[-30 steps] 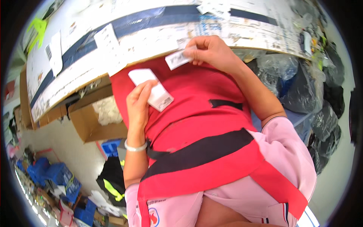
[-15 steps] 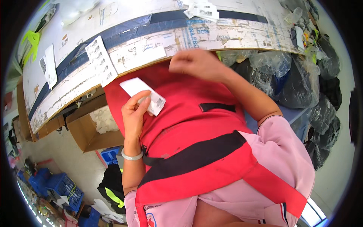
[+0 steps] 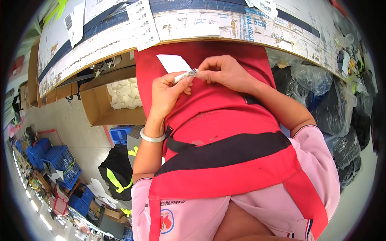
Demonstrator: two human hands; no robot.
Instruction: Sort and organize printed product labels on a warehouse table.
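Note:
A small white sheet of printed labels (image 3: 173, 62) is pinched between the thumb and fingers of my left hand (image 3: 168, 91), above the red apron on my lap. Its near edge curls over, and dark print shows on that folded part. At the curled end, the thumb and forefinger of my right hand (image 3: 228, 75) press together on the tip of the label sheet. Whether a single label has come away there is too small to tell. Both hands are just off the table's front edge.
On the worn white table (image 3: 225, 28) lie a longer label sheet (image 3: 142, 25), a narrow label strip (image 3: 75, 25) and more labels (image 3: 267, 6). Below left stands an open cardboard box (image 3: 91, 107) with white pieces inside. Dark plastic bags (image 3: 331, 110) pile up at right; blue crates (image 3: 62, 160) stand lower left.
My right hand has come from the table edge to the label sheet and closed on its end. The sheet's near edge is now curled. The whole view has shifted.

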